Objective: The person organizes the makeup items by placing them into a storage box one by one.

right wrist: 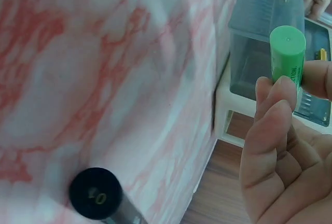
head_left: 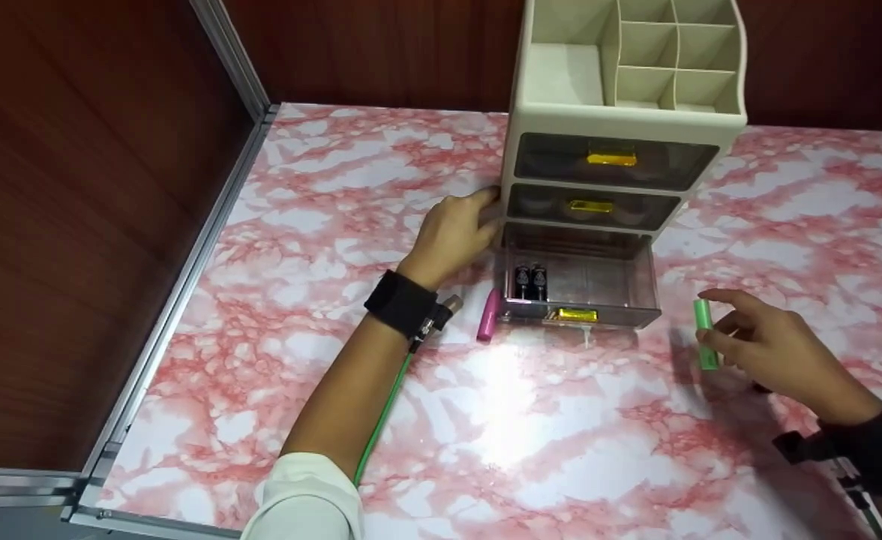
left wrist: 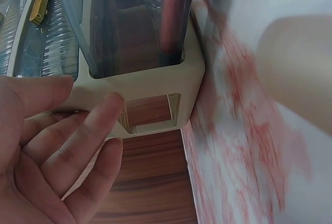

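My right hand (head_left: 767, 341) pinches a slim light green tube (head_left: 705, 334) between thumb and fingertips, raised over the table right of the open bottom drawer (head_left: 613, 315). In the right wrist view, the tube's flat round end (right wrist: 288, 38) faces the camera. My left hand (head_left: 452, 236) rests at the left side of the cream drawer organizer (head_left: 628, 120); its thumb lies by the front frame, fingers extended along the side wall (left wrist: 155, 81). Two small black containers (head_left: 531, 281) stand in the drawer's left part. A pink tube (head_left: 489, 315) lies beside the drawer, near my left wrist.
Two closed dark drawers (head_left: 617, 161) with yellow handles sit above the open one, under a compartmented top. A black-capped item marked 01 (right wrist: 96, 193) is on the table near my right hand. Brown panels (head_left: 96, 225) and a metal rail bound the marbled tabletop (head_left: 321, 255).
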Available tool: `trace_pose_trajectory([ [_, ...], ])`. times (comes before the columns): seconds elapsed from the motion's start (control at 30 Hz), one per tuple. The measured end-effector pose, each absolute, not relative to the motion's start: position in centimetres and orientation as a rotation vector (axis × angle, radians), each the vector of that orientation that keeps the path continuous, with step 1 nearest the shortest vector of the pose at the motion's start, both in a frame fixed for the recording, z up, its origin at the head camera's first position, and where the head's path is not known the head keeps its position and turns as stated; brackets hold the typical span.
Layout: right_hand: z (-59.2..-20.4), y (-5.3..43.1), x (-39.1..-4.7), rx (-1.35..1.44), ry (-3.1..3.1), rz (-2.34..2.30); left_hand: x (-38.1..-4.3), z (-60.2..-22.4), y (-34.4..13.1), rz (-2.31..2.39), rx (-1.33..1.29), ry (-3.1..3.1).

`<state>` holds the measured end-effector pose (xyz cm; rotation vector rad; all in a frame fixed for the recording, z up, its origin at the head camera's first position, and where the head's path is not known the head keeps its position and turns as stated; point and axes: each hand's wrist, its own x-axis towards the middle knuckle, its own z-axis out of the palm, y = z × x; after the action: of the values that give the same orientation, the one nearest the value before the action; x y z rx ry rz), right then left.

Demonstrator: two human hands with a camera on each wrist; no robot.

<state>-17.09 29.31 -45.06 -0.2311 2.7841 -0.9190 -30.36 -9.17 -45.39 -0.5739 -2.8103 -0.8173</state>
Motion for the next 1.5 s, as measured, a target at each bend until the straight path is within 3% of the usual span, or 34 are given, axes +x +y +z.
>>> trace_pose_trajectory([
  [1.0, -42.3, 23.5, -21.4, -0.337, 2.882, -0.925, -30.5, -45.4, -9.3, -0.796, -0.596, -2.806],
  [1.5, -43.3, 19.4, -24.1, -0.369, 2.845, -1.06, -30.5, -45.5, -9.4, -0.811, -0.594, -2.812],
])
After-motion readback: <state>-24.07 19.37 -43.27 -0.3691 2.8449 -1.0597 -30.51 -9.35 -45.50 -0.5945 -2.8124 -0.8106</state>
